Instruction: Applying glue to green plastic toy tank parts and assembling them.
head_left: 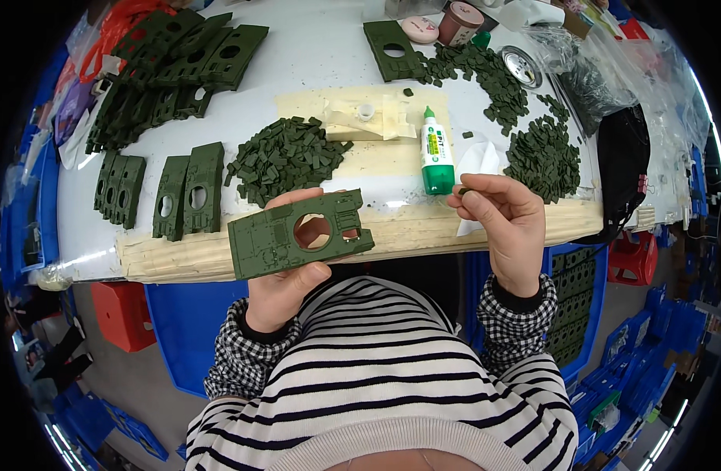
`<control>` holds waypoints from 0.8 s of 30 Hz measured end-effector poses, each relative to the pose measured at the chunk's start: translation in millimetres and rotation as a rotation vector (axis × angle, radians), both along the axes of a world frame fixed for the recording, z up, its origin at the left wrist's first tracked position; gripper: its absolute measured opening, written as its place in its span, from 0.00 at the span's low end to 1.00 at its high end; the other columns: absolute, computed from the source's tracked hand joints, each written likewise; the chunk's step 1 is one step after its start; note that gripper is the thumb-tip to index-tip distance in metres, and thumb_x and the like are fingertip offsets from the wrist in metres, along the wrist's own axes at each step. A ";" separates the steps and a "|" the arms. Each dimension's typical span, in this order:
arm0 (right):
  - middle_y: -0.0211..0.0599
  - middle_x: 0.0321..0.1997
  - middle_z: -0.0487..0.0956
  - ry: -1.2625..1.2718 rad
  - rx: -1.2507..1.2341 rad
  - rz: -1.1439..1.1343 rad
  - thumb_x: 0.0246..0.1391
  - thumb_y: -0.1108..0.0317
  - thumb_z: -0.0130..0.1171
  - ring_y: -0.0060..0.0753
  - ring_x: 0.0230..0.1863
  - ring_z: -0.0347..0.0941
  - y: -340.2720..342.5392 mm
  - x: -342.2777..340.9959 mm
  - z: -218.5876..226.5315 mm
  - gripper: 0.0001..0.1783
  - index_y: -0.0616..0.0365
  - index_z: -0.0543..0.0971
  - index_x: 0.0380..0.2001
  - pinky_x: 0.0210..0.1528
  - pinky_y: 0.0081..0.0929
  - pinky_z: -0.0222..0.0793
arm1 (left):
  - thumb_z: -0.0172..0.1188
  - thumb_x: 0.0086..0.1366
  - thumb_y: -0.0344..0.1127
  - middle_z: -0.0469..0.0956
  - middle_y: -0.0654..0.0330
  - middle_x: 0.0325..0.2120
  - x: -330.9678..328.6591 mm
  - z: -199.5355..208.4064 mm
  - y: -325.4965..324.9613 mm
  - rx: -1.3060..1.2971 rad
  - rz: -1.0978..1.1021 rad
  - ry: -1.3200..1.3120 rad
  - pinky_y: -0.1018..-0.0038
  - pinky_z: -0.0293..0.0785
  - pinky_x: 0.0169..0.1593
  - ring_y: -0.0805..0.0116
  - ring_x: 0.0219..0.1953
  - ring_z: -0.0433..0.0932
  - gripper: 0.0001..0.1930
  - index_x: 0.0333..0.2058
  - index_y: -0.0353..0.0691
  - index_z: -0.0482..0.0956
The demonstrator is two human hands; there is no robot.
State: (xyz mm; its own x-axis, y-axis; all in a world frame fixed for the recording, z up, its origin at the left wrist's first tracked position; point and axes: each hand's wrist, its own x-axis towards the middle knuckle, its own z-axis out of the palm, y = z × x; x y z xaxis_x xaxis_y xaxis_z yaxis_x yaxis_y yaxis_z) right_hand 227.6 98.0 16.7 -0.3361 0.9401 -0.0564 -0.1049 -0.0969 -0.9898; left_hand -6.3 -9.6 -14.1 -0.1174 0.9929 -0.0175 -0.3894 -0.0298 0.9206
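My left hand [279, 298] grips a dark green plastic model tank hull [265, 239] from beneath, just above the table's near edge. A large round hole and a smaller opening go through the hull, and my fingers show partly behind it. To the right, my right hand [508, 224] pinches a small dark green plastic piece [463, 191] between thumb and fingertips, mostly covered by them. Beside those fingertips stands a white and green glue bottle [437, 161] with a pointed green tip. A heap of small green pieces [286, 157] lies beyond the hull.
More hulls are stacked [192, 59] at the far left, and a pair of hulls [202, 188] lies nearer. Other small pieces [543, 161] are heaped at the right. A taped block [384, 118] holds a small white cap. Blue crates [176, 337] stand below the table.
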 end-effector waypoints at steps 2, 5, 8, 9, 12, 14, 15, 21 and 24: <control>0.45 0.37 0.81 0.022 -0.023 0.018 0.55 0.81 0.56 0.31 0.39 0.80 -0.3 -3.3 -0.3 0.09 0.71 0.77 0.40 0.43 0.20 0.77 | 0.69 0.54 0.46 0.67 0.47 0.53 0.4 1.8 1.1 -0.005 -0.006 0.006 0.61 0.79 0.49 0.55 0.52 0.74 0.45 0.61 0.31 0.51; 0.44 0.36 0.81 0.035 -0.040 0.042 0.55 0.81 0.55 0.30 0.38 0.80 -1.5 -8.9 3.3 0.07 0.70 0.77 0.38 0.43 0.21 0.77 | 0.69 0.53 0.45 0.66 0.46 0.55 0.2 2.7 4.6 0.018 -0.018 0.013 0.61 0.79 0.50 0.56 0.53 0.72 0.44 0.60 0.31 0.53; 0.44 0.35 0.81 0.020 -0.018 0.063 0.55 0.81 0.56 0.30 0.38 0.80 -2.8 -12.5 6.2 0.06 0.70 0.77 0.37 0.43 0.21 0.76 | 0.70 0.53 0.43 0.63 0.46 0.57 -0.4 0.5 8.2 0.056 -0.028 -0.010 0.62 0.79 0.50 0.57 0.55 0.70 0.43 0.60 0.32 0.55; 0.44 0.35 0.81 0.013 0.006 0.059 0.55 0.81 0.56 0.29 0.38 0.79 -4.1 -14.3 6.1 0.06 0.70 0.76 0.36 0.42 0.21 0.76 | 0.70 0.53 0.42 0.62 0.46 0.58 0.6 3.0 8.2 0.045 -0.030 -0.023 0.63 0.79 0.50 0.57 0.56 0.70 0.42 0.60 0.32 0.55; 0.43 0.34 0.81 -0.003 0.034 0.059 0.53 0.81 0.58 0.28 0.37 0.79 -5.1 -18.5 6.4 0.07 0.70 0.76 0.36 0.42 0.21 0.75 | 0.70 0.54 0.40 0.60 0.46 0.59 0.7 5.6 7.1 0.033 -0.031 -0.032 0.63 0.79 0.51 0.58 0.56 0.69 0.41 0.60 0.33 0.56; 0.42 0.33 0.81 -0.007 0.034 0.043 0.52 0.81 0.59 0.27 0.37 0.79 -5.3 -21.3 6.6 0.07 0.69 0.75 0.36 0.41 0.20 0.74 | 0.69 0.54 0.38 0.60 0.46 0.59 -1.0 3.6 6.8 0.048 -0.039 -0.005 0.63 0.79 0.51 0.58 0.57 0.69 0.40 0.60 0.33 0.55; 0.42 0.33 0.81 -0.002 0.032 0.025 0.51 0.81 0.60 0.26 0.37 0.78 -5.5 -23.9 6.2 0.07 0.69 0.75 0.35 0.41 0.20 0.74 | 0.69 0.54 0.38 0.60 0.46 0.59 -2.8 -0.1 6.7 0.063 -0.046 0.024 0.63 0.79 0.51 0.58 0.57 0.69 0.40 0.60 0.33 0.55; 0.43 0.33 0.80 0.114 0.024 -0.007 0.52 0.83 0.59 0.27 0.36 0.78 -8.3 -33.2 0.2 0.07 0.67 0.74 0.34 0.41 0.21 0.74 | 0.67 0.56 0.34 0.59 0.46 0.60 -2.4 0.4 5.5 0.044 -0.077 -0.008 0.62 0.77 0.52 0.57 0.59 0.66 0.41 0.62 0.34 0.52; 0.44 0.35 0.80 0.202 0.016 0.007 0.52 0.84 0.57 0.27 0.36 0.78 -11.7 -37.2 -1.4 0.06 0.68 0.74 0.35 0.41 0.21 0.74 | 0.66 0.57 0.36 0.58 0.45 0.61 -2.0 2.0 5.7 0.042 -0.071 -0.040 0.60 0.75 0.54 0.56 0.60 0.65 0.42 0.64 0.35 0.49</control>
